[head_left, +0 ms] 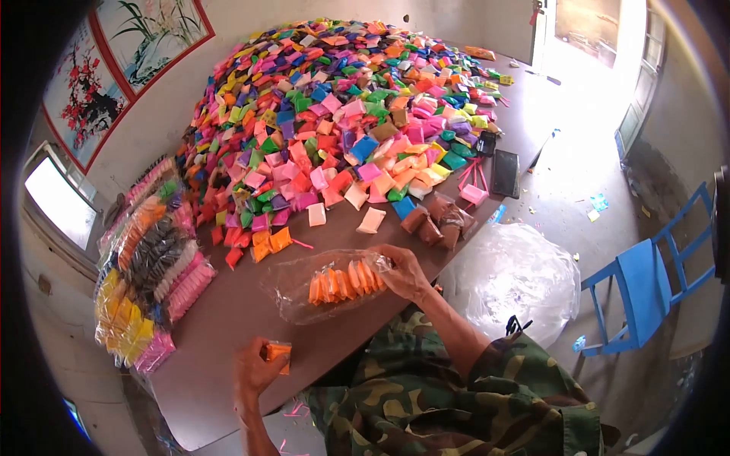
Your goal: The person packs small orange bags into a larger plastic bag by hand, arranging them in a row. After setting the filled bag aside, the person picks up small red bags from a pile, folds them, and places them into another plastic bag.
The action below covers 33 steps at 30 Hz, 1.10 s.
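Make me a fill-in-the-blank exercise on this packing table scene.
The right hand holds a clear bag of ___ packets.
The left hand holds ___ packet.
The chair is ___.
The sleeve has a ___ pattern.
Missing: orange; one; blue; camouflage.

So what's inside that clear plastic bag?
A row of orange packets inside the clear plastic bag. The right hand covers its mouth, so anything there is hidden.

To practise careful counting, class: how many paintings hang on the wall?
2. The red-blossom painting hangs on the wall at the left; the green-leaf painting hangs beside it, partly cut off at the top. Others may lie out of view.
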Each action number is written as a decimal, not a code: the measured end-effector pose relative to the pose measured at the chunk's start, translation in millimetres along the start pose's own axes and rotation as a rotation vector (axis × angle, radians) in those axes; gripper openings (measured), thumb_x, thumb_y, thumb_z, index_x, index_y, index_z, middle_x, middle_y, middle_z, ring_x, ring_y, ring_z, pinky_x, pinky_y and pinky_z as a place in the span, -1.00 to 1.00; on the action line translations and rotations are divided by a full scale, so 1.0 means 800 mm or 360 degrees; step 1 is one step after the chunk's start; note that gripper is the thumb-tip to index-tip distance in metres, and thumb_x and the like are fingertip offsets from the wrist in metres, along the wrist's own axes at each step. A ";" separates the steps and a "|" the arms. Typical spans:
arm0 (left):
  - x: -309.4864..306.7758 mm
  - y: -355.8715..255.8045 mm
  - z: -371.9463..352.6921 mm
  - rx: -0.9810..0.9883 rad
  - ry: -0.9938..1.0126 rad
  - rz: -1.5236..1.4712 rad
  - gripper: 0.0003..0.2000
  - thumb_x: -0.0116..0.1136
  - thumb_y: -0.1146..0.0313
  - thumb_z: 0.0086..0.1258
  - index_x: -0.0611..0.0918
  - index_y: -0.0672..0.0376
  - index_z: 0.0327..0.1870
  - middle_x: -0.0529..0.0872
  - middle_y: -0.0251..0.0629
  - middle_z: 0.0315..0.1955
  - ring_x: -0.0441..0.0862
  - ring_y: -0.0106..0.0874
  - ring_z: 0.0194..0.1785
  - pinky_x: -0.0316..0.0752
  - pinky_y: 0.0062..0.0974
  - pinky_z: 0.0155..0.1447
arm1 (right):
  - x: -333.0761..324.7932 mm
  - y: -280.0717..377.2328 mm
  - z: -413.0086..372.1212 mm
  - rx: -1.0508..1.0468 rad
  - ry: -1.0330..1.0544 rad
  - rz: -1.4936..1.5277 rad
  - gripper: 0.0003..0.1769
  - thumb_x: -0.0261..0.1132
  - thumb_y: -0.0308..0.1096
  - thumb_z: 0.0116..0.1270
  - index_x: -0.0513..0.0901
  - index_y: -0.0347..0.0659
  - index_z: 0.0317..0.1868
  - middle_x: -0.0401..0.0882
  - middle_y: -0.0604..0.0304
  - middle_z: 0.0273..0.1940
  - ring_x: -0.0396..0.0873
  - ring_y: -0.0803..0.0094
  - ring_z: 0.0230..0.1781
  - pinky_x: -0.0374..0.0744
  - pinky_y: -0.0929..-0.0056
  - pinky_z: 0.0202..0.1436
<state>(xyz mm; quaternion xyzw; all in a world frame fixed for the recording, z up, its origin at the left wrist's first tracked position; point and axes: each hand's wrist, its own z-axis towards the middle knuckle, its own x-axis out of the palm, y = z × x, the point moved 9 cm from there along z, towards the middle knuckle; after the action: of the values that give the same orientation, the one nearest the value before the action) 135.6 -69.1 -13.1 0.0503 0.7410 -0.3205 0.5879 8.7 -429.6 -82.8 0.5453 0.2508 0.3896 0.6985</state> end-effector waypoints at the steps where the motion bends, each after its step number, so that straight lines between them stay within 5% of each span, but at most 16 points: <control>1: 0.004 0.007 0.003 0.0010 0.0002 0.0004 -0.57 0.60 0.14 0.16 0.73 0.23 -0.07 0.82 -0.09 -0.33 0.81 -0.22 -0.28 0.67 -0.31 -0.17 | 0.001 -0.002 0.000 0.0032 -0.0002 0.0004 -0.68 0.44 -0.19 0.56 0.80 -0.26 0.10 0.75 0.34 -0.19 0.58 0.62 -0.16 0.62 0.47 -0.06; 12: 0.001 0.033 0.006 0.0098 -0.0071 -0.0120 -0.51 0.59 0.11 0.22 0.77 0.25 0.06 0.88 -0.05 -0.20 0.87 -0.20 -0.14 0.71 -0.27 -0.02 | 0.000 -0.001 0.000 0.0011 0.0014 -0.0051 -0.67 0.43 -0.20 0.56 0.79 -0.27 0.14 0.76 0.28 -0.15 0.62 0.59 -0.12 0.63 0.46 -0.03; 21: 0.009 0.052 0.003 -0.0042 0.0200 -0.0254 -0.47 0.59 0.10 0.26 0.77 0.29 0.13 0.85 -0.11 -0.15 0.80 -0.30 -0.07 0.69 -0.31 0.07 | -0.003 0.004 -0.001 -0.0002 -0.0017 -0.0113 -0.69 0.41 -0.27 0.52 0.79 -0.27 0.14 0.77 0.26 -0.14 0.63 0.56 -0.10 0.63 0.46 0.00; 33: -0.009 0.013 -0.017 0.0063 -0.0010 0.0022 -0.53 0.51 0.09 0.31 0.78 0.22 0.12 0.87 0.01 -0.12 0.85 -0.06 0.00 0.72 -0.22 0.11 | -0.002 -0.007 -0.001 0.0026 -0.0009 -0.0002 -0.72 0.40 -0.31 0.56 0.79 -0.29 0.13 0.74 0.35 -0.18 0.60 0.63 -0.14 0.62 0.50 -0.04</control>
<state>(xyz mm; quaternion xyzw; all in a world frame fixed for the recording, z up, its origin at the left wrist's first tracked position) 131.0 -51.9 -9.6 0.0661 0.7323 -0.3312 0.5914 8.7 -431.3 -88.2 0.5521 0.2522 0.3856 0.6950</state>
